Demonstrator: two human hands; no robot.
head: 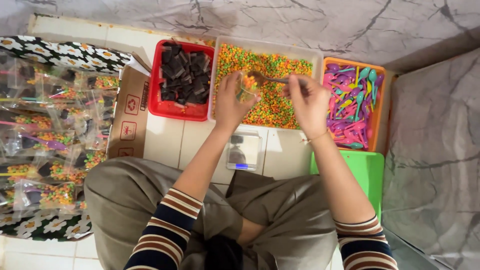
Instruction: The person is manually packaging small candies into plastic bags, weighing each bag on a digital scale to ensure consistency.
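Both hands work above the white tray point(218, 75) of orange, green and yellow pellets point(272, 107). Left hand point(229, 102) is clamped on a small clear bag point(246, 86), holding its mouth open and upward. Right hand point(309, 102) is closed around the handle of a metal spoon point(265, 78), whose loaded bowl sits at the bag's mouth. To do this step well, keep the bag directly over the tray so that spilled pellets fall back in, and tip the spoon slowly. Just below the hands, a small scale point(243, 150) rests on the tiled floor point(165, 137). A red tray point(155, 107) of dark pieces lies left; an orange tray point(380, 70) of coloured plastic spoons point(350, 102) lies right. Filled bags point(45, 150) are piled at far left.
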